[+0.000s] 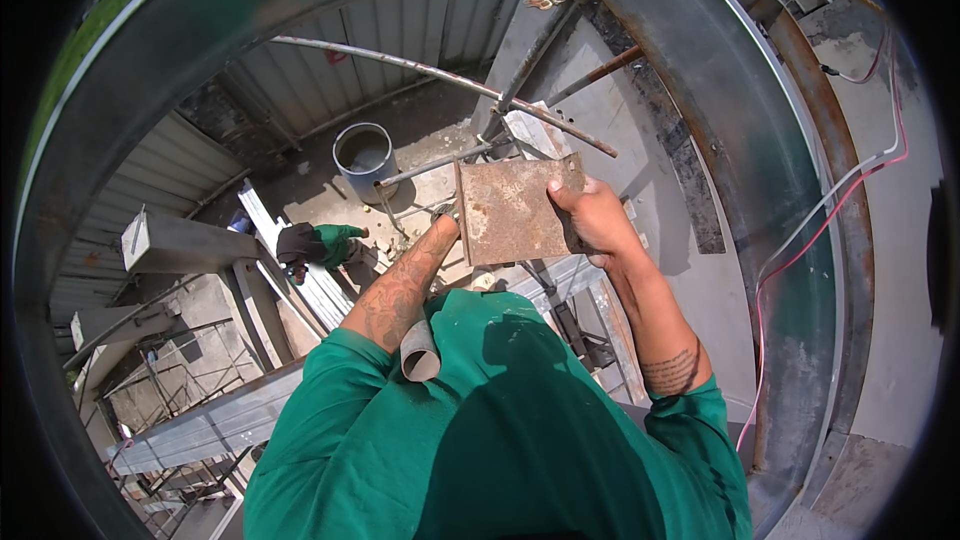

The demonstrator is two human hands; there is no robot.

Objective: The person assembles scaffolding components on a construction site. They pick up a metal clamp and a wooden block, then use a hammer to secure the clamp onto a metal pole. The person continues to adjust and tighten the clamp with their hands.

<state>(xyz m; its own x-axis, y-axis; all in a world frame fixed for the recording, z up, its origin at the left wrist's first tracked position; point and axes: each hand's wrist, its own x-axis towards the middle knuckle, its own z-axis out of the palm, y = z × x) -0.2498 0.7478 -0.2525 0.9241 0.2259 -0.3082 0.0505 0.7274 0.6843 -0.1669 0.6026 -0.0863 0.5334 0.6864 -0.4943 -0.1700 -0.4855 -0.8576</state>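
Note:
A rusty, roughly square metal plate (520, 210) is held up in front of my chest. My right hand (595, 217) grips its right edge, thumb on the near face and the other fingers behind it. Along the left side of the plate runs a narrow raised edge. My left hand (447, 227) is at the plate's lower left, and its fingers are mostly hidden there. A small dark piece (443, 210) shows beside that hand; its kind cannot be made out. Below my left forearm the open end of a grey pipe (420, 363) points toward me.
Steel beams (700, 70) curve around me. Rusty scaffold tubes (430, 70) cross ahead. Far below stand a water-filled drum (364, 155) and a person in green (320, 245) beside white lengths (270, 230). Red and white cables (835, 205) hang at the right.

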